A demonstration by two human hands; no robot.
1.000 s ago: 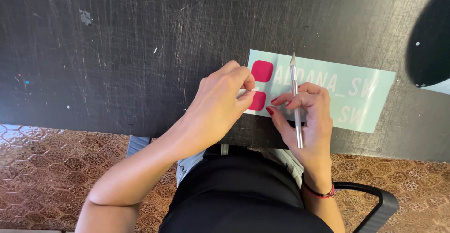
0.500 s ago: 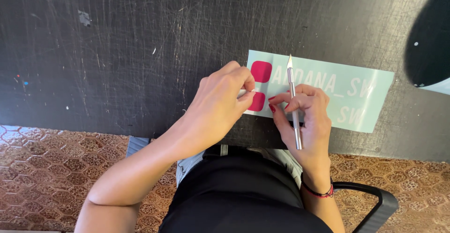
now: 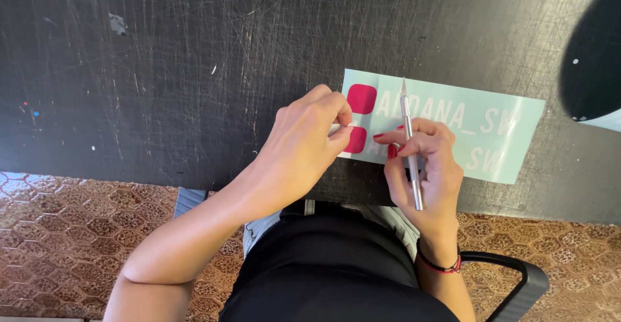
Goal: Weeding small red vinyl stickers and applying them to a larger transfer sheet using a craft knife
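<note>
Fig.: we look down on a matt black table (image 3: 194, 69), its top scratched and flecked w/ paint. Near its front edge lies a pale mint sticker sheet (image 3: 491, 121), a smooth glossy rectangle, slightly skewed, w/ white lettering and two pink rounded squares (image 3: 361, 99) at its left end. Below the table edge we see a floor of brown hexagon tiles (image 3: 58, 231) and a black chair arm (image 3: 517, 283).

Left hand (image 3: 304, 147): forearm comes up from lower left, wrist bent, knuckles up. Thumb and index are pressed together in a pinch on the sheet's left edge, beside the lower pink square; the other fingers curl in.

Right hand (image 3: 424, 166): comes up from below, w/ a red cord bracelet (image 3: 440, 265) at the wrist. It is closed around a thin silver craft knife (image 3: 410, 147), pen-style, blade tip pointing away over the sheet just right of the upper square. Fingertips w/ red nails rest on the sheet.

Both hands are near each other, not touching.
</note>
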